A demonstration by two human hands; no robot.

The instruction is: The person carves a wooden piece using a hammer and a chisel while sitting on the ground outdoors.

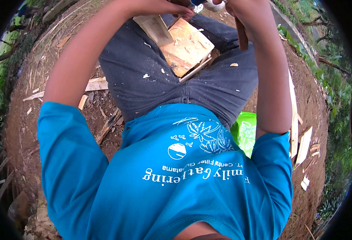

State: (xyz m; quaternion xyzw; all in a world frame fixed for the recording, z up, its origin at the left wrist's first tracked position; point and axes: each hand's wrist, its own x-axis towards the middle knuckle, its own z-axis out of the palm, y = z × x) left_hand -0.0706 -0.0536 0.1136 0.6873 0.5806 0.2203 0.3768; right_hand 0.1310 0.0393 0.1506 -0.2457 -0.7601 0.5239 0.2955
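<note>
At the top edge of the view, my left hand (pixel 171 9) is partly cut off, its fingers bent beside a small blue and white object (pixel 197 5). What those fingers hold is cut off by the edge. Next to it, a rounded white piece (pixel 214 5) lies between my two hands. My right hand (pixel 244 9) is closed, and a flat brown wooden handle (pixel 241 35) sticks down from its palm; the tool's other end is out of view. Below the hands, a pale wooden block (pixel 188 45) rests between my legs, with shavings on its top. A greyish board (pixel 153 29) leans beside the block.
Dark trousers (pixel 140 66) with scattered wood chips frame the block. A bright green packet (pixel 246 134) lies by my right hip. Split wood strips (pixel 304 146) lie on the brown earth at right, and another strip (pixel 97 84) at left. Plants (pixel 304 48) edge the ground.
</note>
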